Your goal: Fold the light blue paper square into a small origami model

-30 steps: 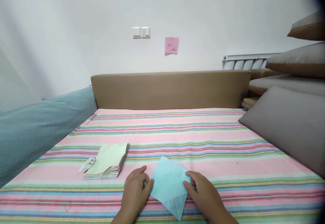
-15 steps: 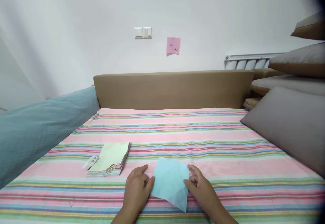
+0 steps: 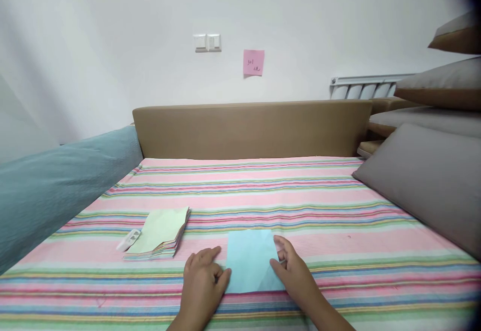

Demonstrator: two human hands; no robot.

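"301" on the pink note (image 3: 253, 62) (lower scrawl (image 3: 256, 69) unclear)

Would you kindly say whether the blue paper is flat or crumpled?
Flat: the blue paper shows straight edges against the striped cloth.

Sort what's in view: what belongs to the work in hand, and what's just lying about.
In use:
- light-blue paper, on the striped cloth
- left hand, at its left edge
- right hand, at its right edge

Apparently just lying about:
- paper stack, perhaps spare sheets
- small white object beside it
- grey cushions, far right
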